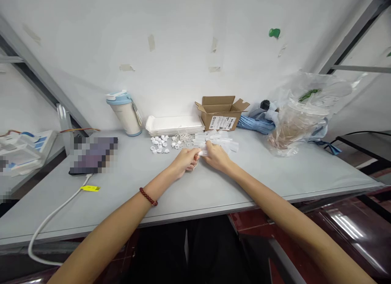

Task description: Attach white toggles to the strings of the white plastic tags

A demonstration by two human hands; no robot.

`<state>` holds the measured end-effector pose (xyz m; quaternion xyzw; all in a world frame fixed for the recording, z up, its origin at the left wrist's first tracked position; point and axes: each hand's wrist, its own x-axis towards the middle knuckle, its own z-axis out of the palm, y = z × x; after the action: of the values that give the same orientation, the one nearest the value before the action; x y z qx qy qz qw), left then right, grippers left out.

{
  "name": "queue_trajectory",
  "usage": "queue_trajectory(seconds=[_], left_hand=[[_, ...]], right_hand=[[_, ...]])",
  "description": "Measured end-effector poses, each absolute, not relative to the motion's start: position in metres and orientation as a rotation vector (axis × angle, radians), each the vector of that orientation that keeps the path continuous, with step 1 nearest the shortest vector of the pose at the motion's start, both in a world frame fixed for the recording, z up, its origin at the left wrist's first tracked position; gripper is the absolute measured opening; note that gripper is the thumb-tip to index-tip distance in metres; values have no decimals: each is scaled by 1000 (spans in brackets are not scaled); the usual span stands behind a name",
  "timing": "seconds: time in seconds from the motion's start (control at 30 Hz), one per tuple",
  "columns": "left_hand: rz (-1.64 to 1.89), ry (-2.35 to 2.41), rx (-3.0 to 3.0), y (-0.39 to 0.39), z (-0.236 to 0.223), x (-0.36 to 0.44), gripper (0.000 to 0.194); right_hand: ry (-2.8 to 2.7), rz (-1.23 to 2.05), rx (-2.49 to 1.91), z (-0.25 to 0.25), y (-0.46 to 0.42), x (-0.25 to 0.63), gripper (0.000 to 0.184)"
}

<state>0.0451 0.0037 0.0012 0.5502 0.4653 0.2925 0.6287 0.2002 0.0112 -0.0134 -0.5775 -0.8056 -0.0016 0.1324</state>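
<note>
One small pale piece (203,153) sits between our hands, over the table (195,194). Our left hand (185,161) pinches its near end; our right hand (217,155) curls around the other (fingertips hidden from us). We'd do well to grip close to the middle, keep both ends in line and press evenly, lest it bend. Just beyond lie clear tubes (233,146), with white caps (159,142) to the left; behind them stands an open carton (222,122).
</note>
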Motion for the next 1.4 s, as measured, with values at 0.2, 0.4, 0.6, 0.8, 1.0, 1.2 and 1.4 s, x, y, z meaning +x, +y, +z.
queue_trajectory(seconds=[0.2, 0.4, 0.6, 0.8, 1.0, 1.2, 1.4], left_hand=[[586, 1200, 1460, 7, 18, 26, 34], [774, 1216, 1951, 9, 11, 33, 41], [661, 1432, 2237, 6, 11, 34, 43], [649, 1226, 2403, 5, 16, 26, 27], [641, 1309, 2289, 10, 15, 28, 46], [617, 1193, 2297, 11, 19, 20, 32], [583, 1222, 2119, 15, 17, 16, 42]], right_hand=[[-2285, -61, -1713, -10, 8, 190, 21], [-2290, -79, -1766, -8, 5, 188, 20], [-2345, -61, -1768, -8, 4, 186, 19], [-2343, -27, -1735, -9, 4, 186, 20], [-2352, -60, -1772, -6, 3, 185, 21], [-2354, -49, -1753, -6, 4, 185, 24], [-2335, -76, -1778, -6, 5, 186, 22]])
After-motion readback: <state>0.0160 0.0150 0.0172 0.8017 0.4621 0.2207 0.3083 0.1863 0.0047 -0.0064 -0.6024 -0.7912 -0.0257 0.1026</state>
